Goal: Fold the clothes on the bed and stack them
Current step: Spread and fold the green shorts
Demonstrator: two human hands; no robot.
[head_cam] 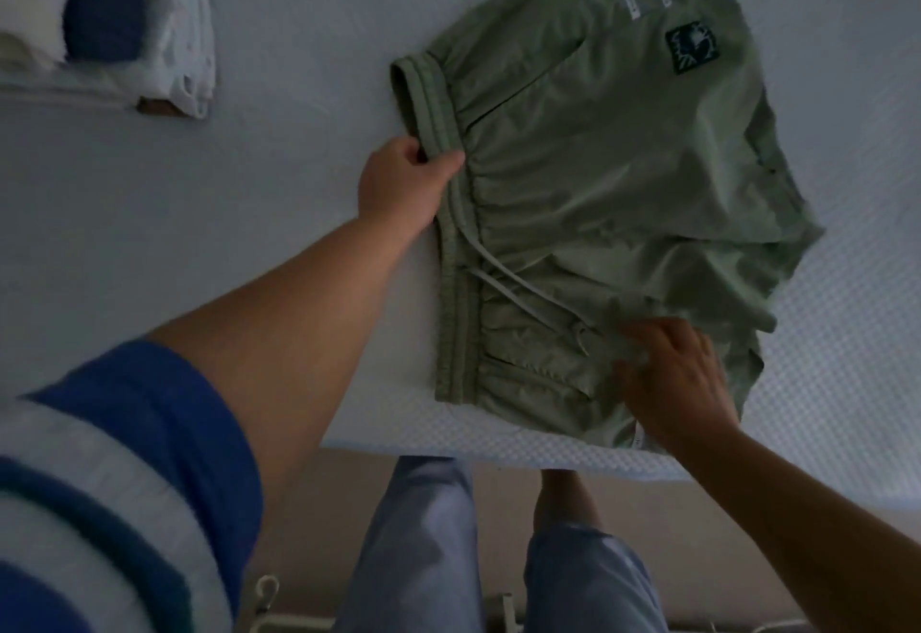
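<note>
White bed (259, 214); green shorts (623, 174); right fingertips (629, 333) blurred.

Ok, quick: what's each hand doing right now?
Left hand: pinches the waistband of the green shorts.
Right hand: grips the shorts' fabric near the lower leg.

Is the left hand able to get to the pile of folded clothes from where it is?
Probably yes. The left hand grips the waistband of the green shorts, and only bare bed lies between it and the folded pile. It would need to let go first.
</note>
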